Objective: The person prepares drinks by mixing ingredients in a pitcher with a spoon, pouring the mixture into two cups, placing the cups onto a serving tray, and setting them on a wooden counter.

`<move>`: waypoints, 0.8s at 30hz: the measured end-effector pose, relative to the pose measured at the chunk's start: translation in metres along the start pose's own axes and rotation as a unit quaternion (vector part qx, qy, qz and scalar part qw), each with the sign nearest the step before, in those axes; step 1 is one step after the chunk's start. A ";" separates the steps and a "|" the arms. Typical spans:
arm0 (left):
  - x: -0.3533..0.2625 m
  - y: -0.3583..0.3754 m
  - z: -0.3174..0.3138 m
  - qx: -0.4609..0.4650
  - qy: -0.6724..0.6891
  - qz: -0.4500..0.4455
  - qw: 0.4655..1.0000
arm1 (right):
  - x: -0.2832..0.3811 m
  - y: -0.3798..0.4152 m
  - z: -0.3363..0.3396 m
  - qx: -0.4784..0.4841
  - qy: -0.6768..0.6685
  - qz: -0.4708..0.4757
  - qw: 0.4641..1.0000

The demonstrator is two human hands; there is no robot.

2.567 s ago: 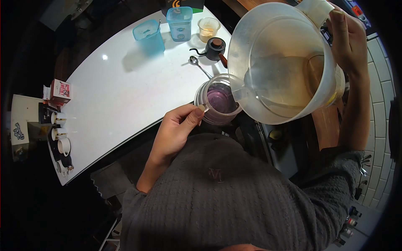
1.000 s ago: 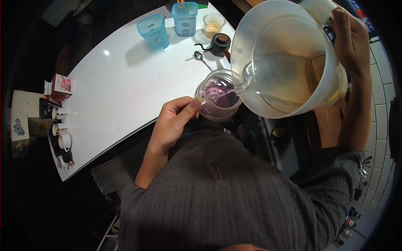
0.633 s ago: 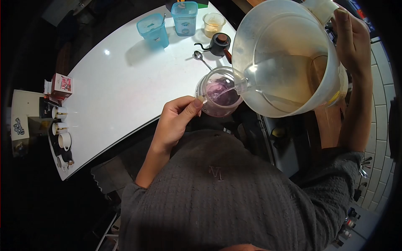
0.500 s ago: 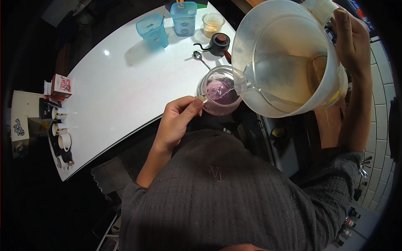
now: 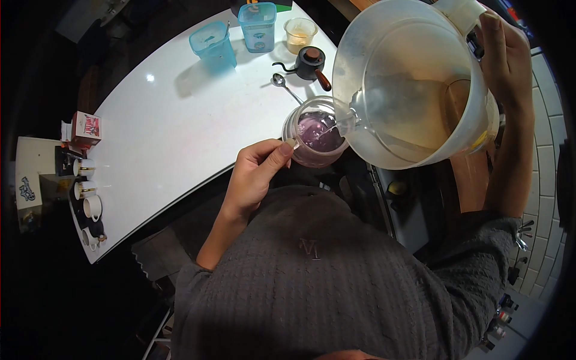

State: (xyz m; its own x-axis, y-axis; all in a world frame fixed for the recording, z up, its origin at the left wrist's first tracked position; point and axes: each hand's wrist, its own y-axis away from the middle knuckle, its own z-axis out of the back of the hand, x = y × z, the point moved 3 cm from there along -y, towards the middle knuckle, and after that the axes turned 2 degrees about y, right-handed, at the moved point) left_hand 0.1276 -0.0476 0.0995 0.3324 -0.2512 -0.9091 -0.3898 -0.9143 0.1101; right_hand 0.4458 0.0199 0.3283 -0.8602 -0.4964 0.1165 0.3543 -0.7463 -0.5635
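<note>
My left hand (image 5: 259, 169) pinches the handle of a round glass jug (image 5: 307, 157) at the table's near edge. Purple liquid (image 5: 319, 131) swirls inside it. My right hand (image 5: 505, 57) grips the handle of a big translucent plastic pitcher (image 5: 384, 72), held tilted above the jug. A thin stream runs from the pitcher's spout into the purple liquid. Pale cloudy liquid shows through the pitcher's wall. Beyond the jug, a metal spoon (image 5: 279, 80) lies on the table, close to a small black gooseneck kettle (image 5: 307, 63) with a wooden handle.
Two blue plastic containers (image 5: 214, 51) and a clear cup (image 5: 300, 37) stand at the far side of the white table (image 5: 162, 132). A red and white box (image 5: 87, 129) and several white cups (image 5: 92, 207) line the left edge. White tiles (image 5: 543, 144) cover the right wall.
The table items have shifted slightly left in view. Both hands keep their holds, and the stream still runs; the liquid in the jug looks a little darker.
</note>
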 end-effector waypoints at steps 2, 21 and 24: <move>0.001 -0.001 0.000 0.000 0.002 -0.001 1.000 | -0.002 0.001 0.002 0.024 0.003 -0.028 0.999; 0.003 -0.008 -0.006 -0.008 0.003 0.010 1.000 | -0.010 0.005 0.001 0.032 0.010 -0.034 0.999; 0.005 -0.009 -0.006 -0.011 0.001 0.010 1.000 | -0.001 0.004 -0.003 -0.067 -0.015 0.046 0.997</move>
State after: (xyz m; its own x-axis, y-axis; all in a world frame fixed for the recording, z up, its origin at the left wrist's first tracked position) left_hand 0.1377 -0.0426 0.0969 0.3266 -0.2701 -0.9057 -0.3779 -0.9157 0.1368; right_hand 0.4471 0.0186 0.3238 -0.8145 -0.5744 0.0818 0.3777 -0.6319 -0.6768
